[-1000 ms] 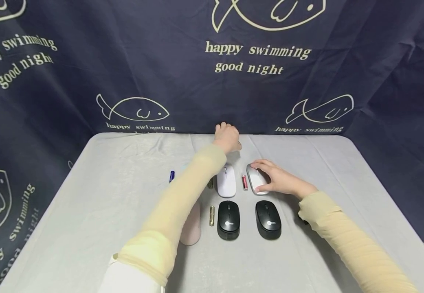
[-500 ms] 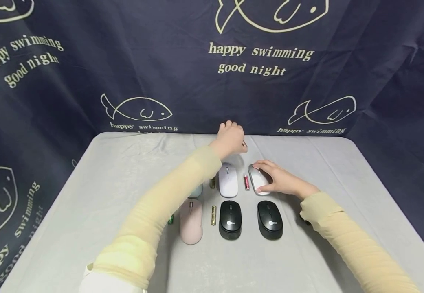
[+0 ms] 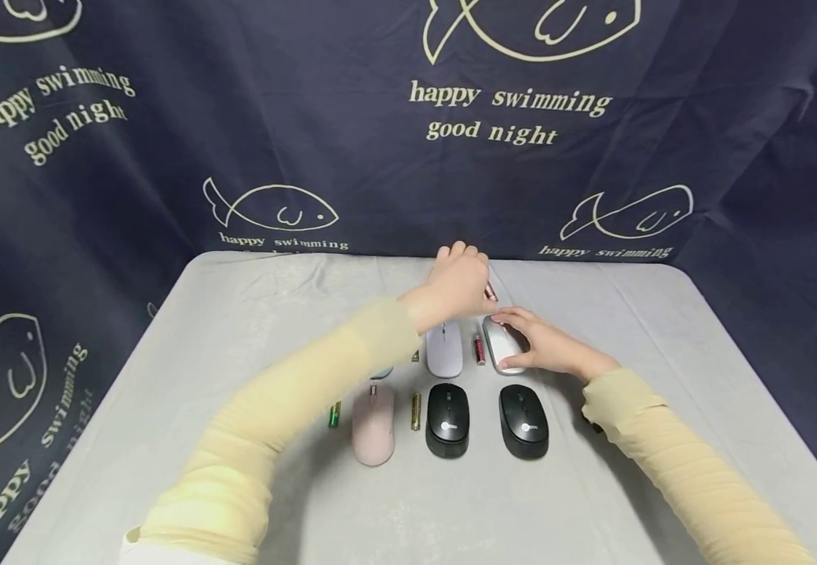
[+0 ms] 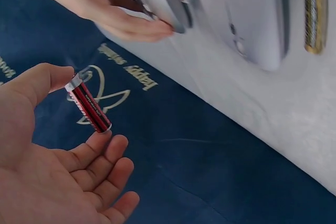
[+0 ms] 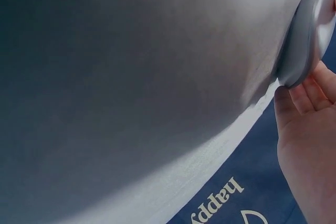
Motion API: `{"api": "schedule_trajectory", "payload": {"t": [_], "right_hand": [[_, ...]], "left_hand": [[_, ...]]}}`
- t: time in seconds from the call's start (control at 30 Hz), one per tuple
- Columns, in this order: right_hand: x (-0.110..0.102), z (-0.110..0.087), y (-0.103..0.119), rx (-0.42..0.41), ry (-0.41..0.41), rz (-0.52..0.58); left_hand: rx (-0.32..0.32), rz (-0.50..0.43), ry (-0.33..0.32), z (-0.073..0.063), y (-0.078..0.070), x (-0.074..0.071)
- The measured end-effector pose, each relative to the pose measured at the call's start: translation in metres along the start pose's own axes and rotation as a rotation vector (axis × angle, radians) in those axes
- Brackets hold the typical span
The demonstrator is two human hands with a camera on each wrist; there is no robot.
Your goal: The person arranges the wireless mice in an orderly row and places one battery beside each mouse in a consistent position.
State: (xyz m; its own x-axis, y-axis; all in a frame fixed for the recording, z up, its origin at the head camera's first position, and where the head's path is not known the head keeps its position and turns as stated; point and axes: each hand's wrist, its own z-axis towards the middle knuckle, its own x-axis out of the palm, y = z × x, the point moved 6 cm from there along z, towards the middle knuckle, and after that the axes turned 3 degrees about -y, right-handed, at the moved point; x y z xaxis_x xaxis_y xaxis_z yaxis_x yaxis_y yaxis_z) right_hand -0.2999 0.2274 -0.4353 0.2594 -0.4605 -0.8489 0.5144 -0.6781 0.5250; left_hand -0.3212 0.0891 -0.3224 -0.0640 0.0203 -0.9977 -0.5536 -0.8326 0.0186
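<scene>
My left hand [image 3: 459, 281] is raised over the back of the table, pinching a red battery [image 4: 89, 103] endwise between thumb and fingertip. The left wrist view shows the battery's silver end at the thumb. My right hand [image 3: 549, 345] grips a silver-edged white computer mouse [image 3: 505, 345] by its sides, thumb at the near end and fingers at the far end. The right wrist view catches this mouse [image 5: 304, 40] at its edge, fingers against it. A second red battery [image 3: 479, 350] lies just left of that mouse, beside a pale white mouse [image 3: 445, 353].
Two black mice [image 3: 447, 420] and a pink mouse [image 3: 373, 428] form the nearer row. Between them lies a gold battery [image 3: 416, 412]; a green-and-gold battery [image 3: 335, 414] is at the left. My left sleeve [image 3: 295, 408] covers most of a light blue mouse [image 3: 383, 373].
My left hand, with the red battery, has moved right and nearer to the silver-edged mouse. The left forearm has swung, uncovering the pink mouse and green battery. My right hand keeps its grip.
</scene>
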Motion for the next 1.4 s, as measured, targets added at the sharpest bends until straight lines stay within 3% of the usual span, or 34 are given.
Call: {"api": "schedule_trajectory", "payload": {"t": [0.37,0.8,1.07,1.4], "right_hand": [[-0.001,-0.001,0.001,-0.001,-0.015,-0.013],[-0.001,-0.001,0.004,-0.046,-0.010,-0.012],[0.001,0.000,0.004,-0.037,0.005,-0.008],[0.002,0.001,0.001,-0.026,0.001,-0.005]], "left_hand": [[0.058,-0.056,-0.031,-0.037,-0.016,-0.010],[0.132,-0.143,-0.044,-0.083,-0.032,-0.003],[0.169,-0.161,-0.020,-0.104,-0.045,0.013],[0.190,-0.151,0.039,-0.111,-0.057,0.045]]}}
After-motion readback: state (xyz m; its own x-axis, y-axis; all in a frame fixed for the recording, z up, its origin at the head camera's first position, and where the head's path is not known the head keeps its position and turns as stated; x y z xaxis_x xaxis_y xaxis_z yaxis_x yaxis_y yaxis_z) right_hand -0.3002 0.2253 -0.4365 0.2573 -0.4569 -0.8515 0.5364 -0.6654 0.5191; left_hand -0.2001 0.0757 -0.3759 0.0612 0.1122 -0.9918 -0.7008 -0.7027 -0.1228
